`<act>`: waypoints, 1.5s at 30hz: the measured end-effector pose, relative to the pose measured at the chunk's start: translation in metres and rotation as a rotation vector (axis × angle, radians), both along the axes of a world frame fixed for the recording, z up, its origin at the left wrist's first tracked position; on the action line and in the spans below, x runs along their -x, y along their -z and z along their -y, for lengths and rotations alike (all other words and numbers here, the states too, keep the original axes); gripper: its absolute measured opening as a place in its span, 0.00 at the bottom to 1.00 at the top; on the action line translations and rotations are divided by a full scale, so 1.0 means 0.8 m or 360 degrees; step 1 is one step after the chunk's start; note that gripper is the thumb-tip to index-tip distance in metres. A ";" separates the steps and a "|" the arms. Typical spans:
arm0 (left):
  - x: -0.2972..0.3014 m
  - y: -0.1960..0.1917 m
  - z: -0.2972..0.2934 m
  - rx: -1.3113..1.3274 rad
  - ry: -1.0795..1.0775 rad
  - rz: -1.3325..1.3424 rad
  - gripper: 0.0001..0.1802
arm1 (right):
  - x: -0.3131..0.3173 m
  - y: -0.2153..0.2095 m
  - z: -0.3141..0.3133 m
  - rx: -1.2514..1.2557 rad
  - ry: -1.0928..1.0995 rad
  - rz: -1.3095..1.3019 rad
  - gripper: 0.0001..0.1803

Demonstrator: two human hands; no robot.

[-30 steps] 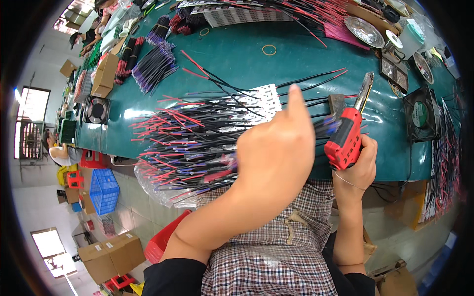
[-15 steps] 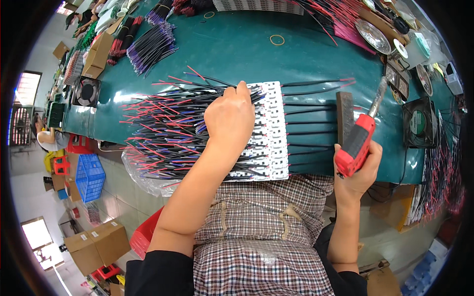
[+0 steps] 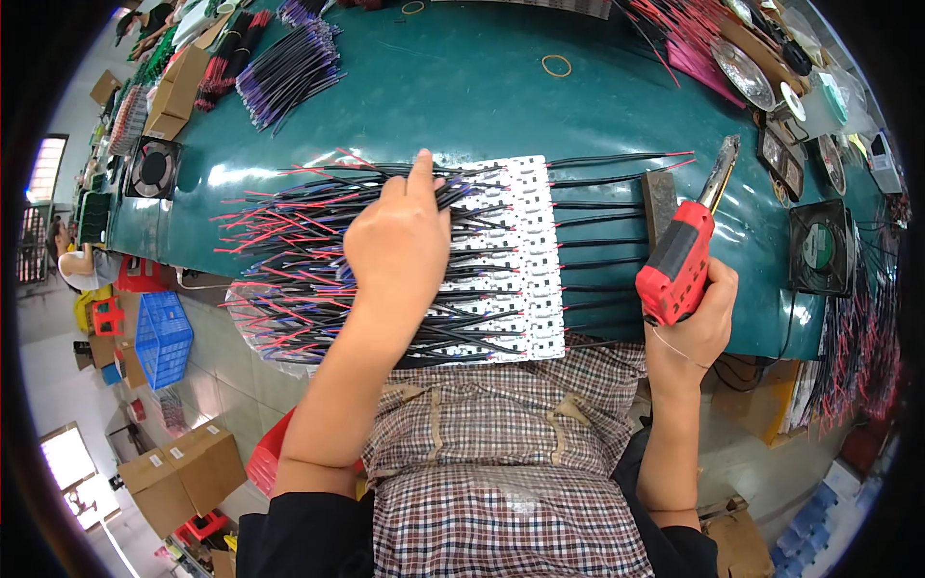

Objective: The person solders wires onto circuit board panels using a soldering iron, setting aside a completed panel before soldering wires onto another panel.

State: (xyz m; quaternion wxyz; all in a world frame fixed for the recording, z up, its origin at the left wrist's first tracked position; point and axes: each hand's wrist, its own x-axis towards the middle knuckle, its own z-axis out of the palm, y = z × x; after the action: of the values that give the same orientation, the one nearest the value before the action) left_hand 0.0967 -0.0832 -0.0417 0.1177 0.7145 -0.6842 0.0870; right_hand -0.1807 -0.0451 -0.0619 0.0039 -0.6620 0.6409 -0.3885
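A white panel of small circuit boards [image 3: 536,289] lies at the table's front edge. Many black wires [image 3: 289,231] with red and blue parts cover its left side and fan out leftward. My left hand [image 3: 395,241] rests on these wires, index finger stretched out and the other fingers curled, their tips partly hidden. Several black wire pairs [image 3: 602,243] stick out from the panel's right edge. A dark bar [image 3: 660,207] lies at their far ends. My right hand [image 3: 701,323] grips a red and black soldering gun [image 3: 677,260], its metal tip pointing up and away; a thin strand trails from its rear.
A small fan [image 3: 819,246] stands at the right and another fan [image 3: 152,169] at the left. Wire bundles [image 3: 289,77] lie at the back left beside a cardboard box [image 3: 176,91]. Metal dishes [image 3: 742,75] sit back right. A rubber band [image 3: 556,65] lies on the green table [image 3: 462,87].
My left hand has moved left along the wires, uncovering more of the panel, and its index finger now points out. The soldering gun has shifted slightly left and its tip is more upright.
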 end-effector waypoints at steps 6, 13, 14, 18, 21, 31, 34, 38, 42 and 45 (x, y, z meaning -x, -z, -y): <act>-0.043 -0.027 -0.008 -0.0169 -0.0088 0.0276 0.31 | 0.000 -0.010 0.001 -0.0084 0.0055 -0.0075 0.33; -0.066 -0.174 0.004 0.0289 0.0218 0.0277 0.17 | 0.015 -0.057 -0.027 -0.0245 -0.0021 0.0235 0.31; -0.045 -0.192 0.011 0.0241 0.0345 -0.0072 0.14 | 0.013 -0.069 -0.038 -0.0375 0.0067 0.0623 0.29; 0.021 -0.200 0.042 -0.0159 0.0891 -0.0390 0.12 | -0.007 -0.103 -0.062 -0.0553 -0.0088 0.1233 0.22; 0.028 -0.151 0.072 -0.0749 0.0728 -0.0639 0.20 | -0.014 -0.118 -0.076 -0.0820 -0.0167 0.1344 0.20; -0.007 -0.069 0.110 -0.1085 0.0727 -0.0575 0.20 | 0.005 -0.100 -0.092 -0.1285 -0.0408 0.0927 0.28; -0.008 -0.067 0.114 -0.1187 0.0674 -0.0639 0.20 | 0.005 -0.130 -0.078 -0.1077 -0.0247 0.0863 0.23; -0.006 -0.060 0.107 -0.0926 0.0663 -0.0883 0.15 | -0.004 -0.154 -0.060 -0.0700 -0.0138 0.1033 0.38; -0.006 -0.060 0.107 -0.0827 0.0631 -0.0849 0.12 | 0.037 -0.090 -0.100 -0.0951 0.0165 0.0781 0.37; -0.002 -0.062 0.106 -0.0855 0.0661 -0.0657 0.13 | 0.025 -0.095 -0.080 -0.1118 -0.0784 -0.0123 0.34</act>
State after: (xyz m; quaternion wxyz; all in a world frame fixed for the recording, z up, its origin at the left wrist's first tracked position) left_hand 0.0985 -0.1679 0.0081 0.0768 0.5689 -0.7744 -0.2660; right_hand -0.2009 0.0186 0.0143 0.2976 -0.7679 0.5567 -0.1090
